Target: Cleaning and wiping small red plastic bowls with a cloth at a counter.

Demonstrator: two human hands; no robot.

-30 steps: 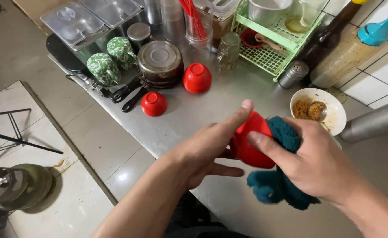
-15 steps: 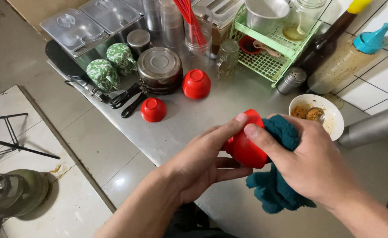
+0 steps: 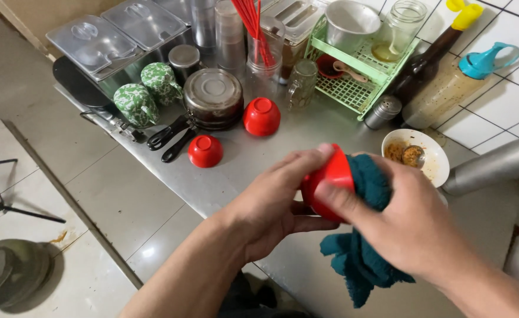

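Left hand (image 3: 271, 206) grasps red bowl (image 3: 328, 181) above stainless counter (image 3: 224, 182); right hand (image 3: 409, 221) clenched on teal cloth (image 3: 359, 259) against it. Tiled wall (image 3: 507, 88) behind, tiled floor (image 3: 65, 194) left.

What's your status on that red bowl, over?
Left hand grips red bowl above the steel counter. Right hand presses teal cloth against it. Nothing obstructing; two other red bowls sit apart, upside down.

We see a small red bowl (image 3: 329, 179) tipped on its side, with a dark teal cloth (image 3: 359, 247) pressed against it.
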